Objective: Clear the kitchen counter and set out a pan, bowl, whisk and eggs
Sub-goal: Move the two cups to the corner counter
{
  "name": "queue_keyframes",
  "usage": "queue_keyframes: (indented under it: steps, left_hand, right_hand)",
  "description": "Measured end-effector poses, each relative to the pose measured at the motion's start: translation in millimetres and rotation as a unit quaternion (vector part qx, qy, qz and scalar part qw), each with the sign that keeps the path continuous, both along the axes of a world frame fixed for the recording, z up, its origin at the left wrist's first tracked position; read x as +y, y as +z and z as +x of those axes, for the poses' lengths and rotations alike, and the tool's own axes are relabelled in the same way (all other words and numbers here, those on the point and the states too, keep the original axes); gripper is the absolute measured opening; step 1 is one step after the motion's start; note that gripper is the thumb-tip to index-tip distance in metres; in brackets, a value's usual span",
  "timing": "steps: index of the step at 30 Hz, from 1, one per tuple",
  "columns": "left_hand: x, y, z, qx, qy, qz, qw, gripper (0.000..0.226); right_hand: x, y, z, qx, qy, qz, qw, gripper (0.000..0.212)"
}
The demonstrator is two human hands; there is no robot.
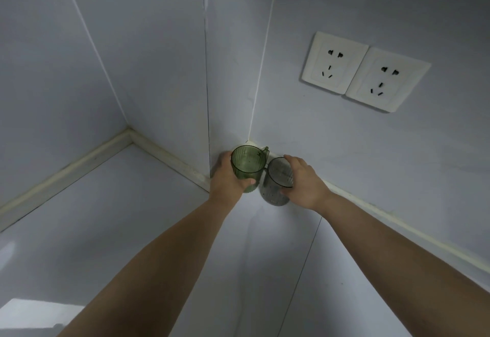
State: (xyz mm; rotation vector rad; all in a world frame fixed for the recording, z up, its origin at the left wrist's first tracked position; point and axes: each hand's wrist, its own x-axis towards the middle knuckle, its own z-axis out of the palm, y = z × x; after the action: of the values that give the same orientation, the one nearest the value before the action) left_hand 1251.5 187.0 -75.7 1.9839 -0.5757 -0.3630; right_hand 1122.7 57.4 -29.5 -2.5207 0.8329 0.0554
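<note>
Two ribbed plastic cups stand side by side in the back corner of the white counter [132, 217]. My left hand [228, 177] grips the clear green cup [248, 163], fingers behind it and thumb across its front. My right hand [305, 182] grips the smoky grey cup [277, 180], fingers over its far rim and thumb at its lower side. The green cup's handle points back toward the wall. Both cups look empty. No pan, bowl, whisk or eggs are in view.
White walls meet the counter on the left, at the back and on the right, sealed with a cream strip [79, 167]. Two white wall sockets [363, 71] sit on the right wall above the cups. A wall panel edge [208, 124] juts out just left of the green cup.
</note>
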Motion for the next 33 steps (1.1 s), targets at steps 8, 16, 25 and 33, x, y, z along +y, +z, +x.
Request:
queue_keyframes:
  steps: [8, 16, 25, 33]
  left_hand:
    - [9, 7, -2, -0.01, -0.031, 0.033, 0.999, 0.084]
    - [37, 51, -27, -0.132, -0.096, 0.128, 0.978, 0.057]
    - [100, 127, -131, -0.521, -0.154, 0.241, 0.805, 0.061]
    - [130, 151, -208, -0.523, -0.175, 0.202, 0.809, 0.066]
  right_hand:
    - [7, -4, -9, -0.035, -0.014, 0.016, 0.999, 0.091]
    - [36, 31, -31, -0.032, 0.004, -0.064, 0.997, 0.081]
    - [98, 88, -129, -0.069, 0.015, -0.25, 0.966, 0.053]
    - [145, 121, -224, -0.063, -0.058, -0.316, 0.945, 0.075]
